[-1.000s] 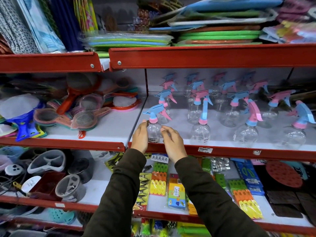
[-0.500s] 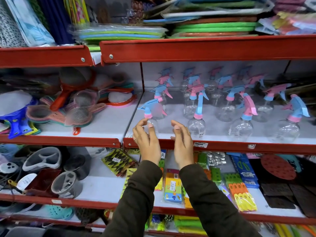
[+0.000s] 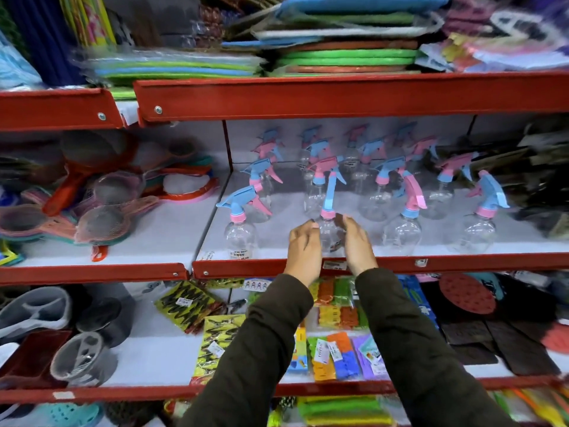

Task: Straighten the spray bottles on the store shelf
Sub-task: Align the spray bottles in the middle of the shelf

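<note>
Several clear spray bottles with pink and blue trigger heads stand in loose rows on the white shelf [image 3: 462, 262] with a red front lip. My left hand [image 3: 303, 246] and my right hand [image 3: 357, 243] cup the second front bottle [image 3: 331, 234] from both sides, fingers on its shoulders. Its blue trigger head points up and away. The front-left bottle [image 3: 240, 238] stands free, its blue nozzle aimed left. Two more front bottles [image 3: 401, 238] [image 3: 475, 235] stand to the right, heads turned different ways.
Mesh strainers [image 3: 101, 223] lie piled on the neighbouring shelf at left. Folded mats [image 3: 345, 57] are stacked on the shelf above. Packs of coloured clothespins [image 3: 335, 355] lie on the shelf below my arms, plastic holders [image 3: 80, 355] at lower left.
Both hands let go of the front-left bottle and moved right, and now they close around the second front bottle. The view shifted slightly downward.
</note>
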A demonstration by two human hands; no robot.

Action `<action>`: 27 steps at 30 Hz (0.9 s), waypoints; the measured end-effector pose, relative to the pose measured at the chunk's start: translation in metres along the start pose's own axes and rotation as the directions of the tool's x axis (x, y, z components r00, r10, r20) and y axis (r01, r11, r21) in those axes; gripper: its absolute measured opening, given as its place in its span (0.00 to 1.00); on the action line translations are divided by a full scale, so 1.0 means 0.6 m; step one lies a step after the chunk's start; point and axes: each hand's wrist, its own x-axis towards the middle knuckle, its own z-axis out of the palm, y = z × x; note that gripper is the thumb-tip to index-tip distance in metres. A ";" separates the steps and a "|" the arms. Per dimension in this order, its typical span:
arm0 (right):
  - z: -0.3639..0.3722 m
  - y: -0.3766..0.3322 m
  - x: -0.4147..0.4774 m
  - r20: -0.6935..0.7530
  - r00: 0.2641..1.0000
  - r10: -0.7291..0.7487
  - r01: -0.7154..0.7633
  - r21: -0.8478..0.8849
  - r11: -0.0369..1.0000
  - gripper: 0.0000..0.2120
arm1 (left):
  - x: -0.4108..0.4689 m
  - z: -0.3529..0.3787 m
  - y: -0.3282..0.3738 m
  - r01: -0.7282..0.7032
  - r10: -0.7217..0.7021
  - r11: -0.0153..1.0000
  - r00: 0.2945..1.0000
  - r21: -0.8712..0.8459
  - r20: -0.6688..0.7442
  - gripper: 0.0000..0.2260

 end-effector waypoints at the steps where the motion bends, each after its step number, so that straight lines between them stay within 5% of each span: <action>1: -0.001 0.002 -0.002 0.002 1.000 -0.004 0.004 -0.001 1.000 0.20 | 0.006 0.000 -0.002 0.025 -0.025 1.000 1.000 -0.010 0.009 0.20; 10: -0.023 0.034 -0.029 -0.031 0.995 -0.090 0.090 -0.004 0.996 0.15 | 0.041 -0.009 -0.006 0.112 -0.107 0.986 0.993 -0.127 0.040 0.33; 15: -0.025 0.035 -0.035 -0.038 0.993 -0.112 0.113 0.017 0.993 0.15 | 0.041 -0.012 -0.002 0.107 -0.098 0.983 0.993 -0.150 0.067 0.23; 27: -0.029 0.029 -0.038 -0.008 0.994 -0.107 0.107 0.001 0.994 0.15 | 0.041 0.003 -0.014 0.029 -0.019 0.977 0.998 -0.210 0.053 0.21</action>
